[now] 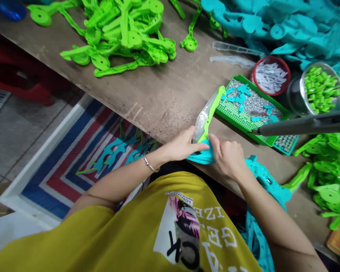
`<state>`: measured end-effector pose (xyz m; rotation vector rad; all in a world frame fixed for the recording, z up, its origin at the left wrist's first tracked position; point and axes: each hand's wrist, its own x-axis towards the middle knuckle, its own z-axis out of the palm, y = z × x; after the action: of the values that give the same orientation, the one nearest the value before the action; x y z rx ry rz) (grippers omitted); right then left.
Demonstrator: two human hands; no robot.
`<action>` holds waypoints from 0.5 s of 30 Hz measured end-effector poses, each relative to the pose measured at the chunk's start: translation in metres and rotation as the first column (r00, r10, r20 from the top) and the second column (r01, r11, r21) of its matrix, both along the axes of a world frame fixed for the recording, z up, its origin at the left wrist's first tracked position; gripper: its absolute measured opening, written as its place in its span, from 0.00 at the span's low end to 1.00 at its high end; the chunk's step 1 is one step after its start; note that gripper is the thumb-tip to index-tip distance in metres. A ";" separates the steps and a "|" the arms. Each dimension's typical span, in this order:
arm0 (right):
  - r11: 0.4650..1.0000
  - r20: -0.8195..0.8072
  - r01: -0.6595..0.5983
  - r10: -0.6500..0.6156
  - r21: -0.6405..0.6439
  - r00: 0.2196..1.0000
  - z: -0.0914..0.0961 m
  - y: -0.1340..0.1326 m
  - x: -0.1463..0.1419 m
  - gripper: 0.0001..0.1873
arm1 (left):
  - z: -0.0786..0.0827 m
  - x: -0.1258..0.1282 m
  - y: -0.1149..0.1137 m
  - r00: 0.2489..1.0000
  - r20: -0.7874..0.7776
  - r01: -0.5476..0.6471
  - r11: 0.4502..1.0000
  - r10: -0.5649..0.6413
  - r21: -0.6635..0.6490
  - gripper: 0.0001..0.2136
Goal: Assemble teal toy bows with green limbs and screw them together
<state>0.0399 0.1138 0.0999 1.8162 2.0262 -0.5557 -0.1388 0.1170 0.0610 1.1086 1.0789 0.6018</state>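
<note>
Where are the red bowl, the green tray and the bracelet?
red bowl [268, 93], head view, its rim.
green tray [237, 118], head view, its bare perforated floor.
bracelet [150, 165], head view, the metal band.

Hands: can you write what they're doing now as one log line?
left hand: holds plastic piece | right hand: pinches same piece | where: table edge | near: green tray
</note>
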 end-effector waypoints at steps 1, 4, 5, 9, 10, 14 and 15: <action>1.000 -0.006 0.015 -0.015 -0.004 1.000 0.001 -0.002 -0.001 0.34 | 0.001 0.001 -0.002 1.000 -0.025 0.003 1.000 -0.003 0.004 0.17; 1.000 -0.025 0.026 -0.026 0.005 0.999 -0.002 -0.006 -0.003 0.34 | 0.006 0.000 -0.006 0.996 -0.080 0.029 1.000 -0.029 0.000 0.17; 1.000 -0.030 0.025 -0.025 0.015 0.999 -0.003 -0.008 -0.002 0.34 | 0.008 -0.002 -0.007 0.997 -0.058 0.043 0.999 -0.043 -0.010 0.17; 0.997 -0.078 0.014 -0.008 0.078 0.997 -0.007 -0.013 0.005 0.33 | 0.016 -0.016 -0.004 0.951 0.230 0.235 0.968 -0.209 -0.092 0.13; 0.995 -0.103 0.008 0.002 0.096 0.995 -0.007 -0.015 0.007 0.33 | 0.017 -0.020 -0.003 0.925 0.282 0.295 0.949 -0.255 -0.110 0.14; 0.989 -0.200 -0.023 0.052 0.143 0.979 -0.004 -0.021 0.010 0.34 | 0.020 -0.027 0.001 0.914 0.172 0.387 0.918 -0.369 -0.088 0.16; 0.989 -0.212 -0.027 0.058 0.146 0.976 -0.003 -0.021 0.011 0.34 | 0.021 -0.027 0.002 0.919 0.111 0.387 0.920 -0.379 -0.063 0.16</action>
<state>0.0506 0.0923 0.0967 1.8581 2.2965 -0.6350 -0.1658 0.1187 0.0822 1.1661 0.7663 0.2912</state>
